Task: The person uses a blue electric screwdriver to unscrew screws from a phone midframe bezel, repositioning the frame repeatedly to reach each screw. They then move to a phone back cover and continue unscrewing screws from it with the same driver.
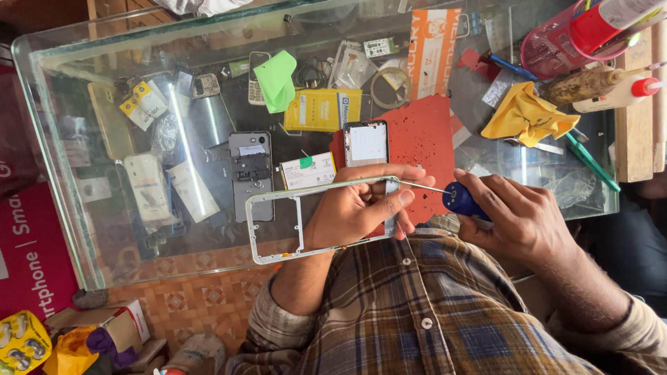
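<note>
- Left hand [354,208] is gripping a grey phone frame [278,226], fingers closed, above the glass counter [104,229].
- Right hand [517,215] is clamping a blue-handled screwdriver [458,199], tip touching the frame's end.
- Red mat [424,139] is lying just beyond.

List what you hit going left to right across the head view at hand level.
Silver phone frame → left hand gripping it → blue-handled screwdriver → right hand holding it.
</note>
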A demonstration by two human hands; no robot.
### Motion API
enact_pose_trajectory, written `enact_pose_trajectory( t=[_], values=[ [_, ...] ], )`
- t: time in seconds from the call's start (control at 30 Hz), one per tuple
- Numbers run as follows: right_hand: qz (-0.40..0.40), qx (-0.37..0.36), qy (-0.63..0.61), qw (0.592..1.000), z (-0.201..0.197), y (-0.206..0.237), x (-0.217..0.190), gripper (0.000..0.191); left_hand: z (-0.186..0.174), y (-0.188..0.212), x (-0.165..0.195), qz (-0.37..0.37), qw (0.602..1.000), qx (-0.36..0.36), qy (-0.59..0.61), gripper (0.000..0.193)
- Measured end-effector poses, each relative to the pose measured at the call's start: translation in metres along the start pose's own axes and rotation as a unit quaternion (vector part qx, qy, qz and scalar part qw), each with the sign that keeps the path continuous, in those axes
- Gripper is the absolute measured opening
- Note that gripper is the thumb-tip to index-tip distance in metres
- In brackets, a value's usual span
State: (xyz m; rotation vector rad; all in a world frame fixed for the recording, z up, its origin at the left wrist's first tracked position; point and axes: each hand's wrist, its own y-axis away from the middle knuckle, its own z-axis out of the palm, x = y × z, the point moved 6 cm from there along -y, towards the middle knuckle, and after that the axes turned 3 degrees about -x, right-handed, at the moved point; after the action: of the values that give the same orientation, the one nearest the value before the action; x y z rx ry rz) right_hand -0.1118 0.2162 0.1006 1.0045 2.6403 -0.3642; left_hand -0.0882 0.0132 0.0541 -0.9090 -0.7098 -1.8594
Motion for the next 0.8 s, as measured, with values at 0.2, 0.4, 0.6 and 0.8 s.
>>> enact_pose_trajectory(
  t=[0.2,0.4,0.6,0.8],
  values=[
    [-0.012,0.008,0.001,1.0,0.002,-0.001,0.005,0.061,0.002,0.0,0.001,0.006,0.999,0.007,0.033,0.032],
    [-0.002,0.007,0.013,1.0,0.001,0.001,0.001,0.06,0.0,0.0,0.003,0.017,0.999,0.034,0.002,0.026],
    [0.007,0.003,0.009,1.0,-0.002,0.001,0.0,0.059,0.002,0.001,0.01,0.037,0.998,0.025,-0.048,0.023],
    [0.011,-0.002,0.001,1.0,0.0,0.002,0.001,0.06,0.001,0.002,0.007,0.022,0.998,0.033,-0.052,0.024]
  ],
)
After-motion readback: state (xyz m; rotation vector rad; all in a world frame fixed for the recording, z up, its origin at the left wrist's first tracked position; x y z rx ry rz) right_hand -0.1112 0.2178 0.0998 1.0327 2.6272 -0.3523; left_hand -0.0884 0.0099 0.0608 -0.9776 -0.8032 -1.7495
